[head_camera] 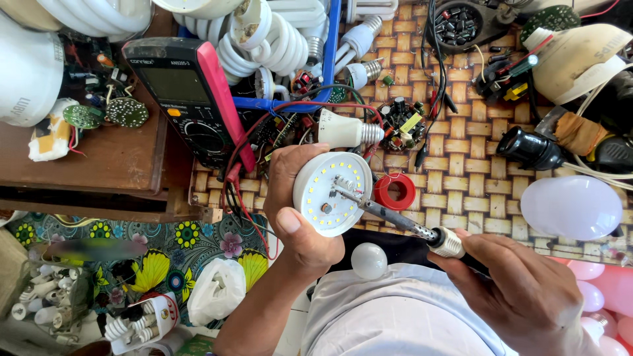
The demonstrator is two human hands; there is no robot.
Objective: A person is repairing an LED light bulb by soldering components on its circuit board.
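My left hand (pixel 297 211) grips a round white LED bulb base (pixel 330 192), its face of small yellow LED chips turned up. My right hand (pixel 521 296) holds a soldering iron (pixel 395 217) by its dark handle. The metal tip rests on the LED board near its centre. A small white bulb dome (pixel 368 260) lies on my lap just below the board.
A black and red multimeter (pixel 188 99) with red leads lies at upper left beside spiral lamps (pixel 264 39). A red solder spool (pixel 395 191), a white bulb (pixel 346 132), a large frosted dome (pixel 571 207) and loose circuit parts crowd the woven mat (pixel 461 178).
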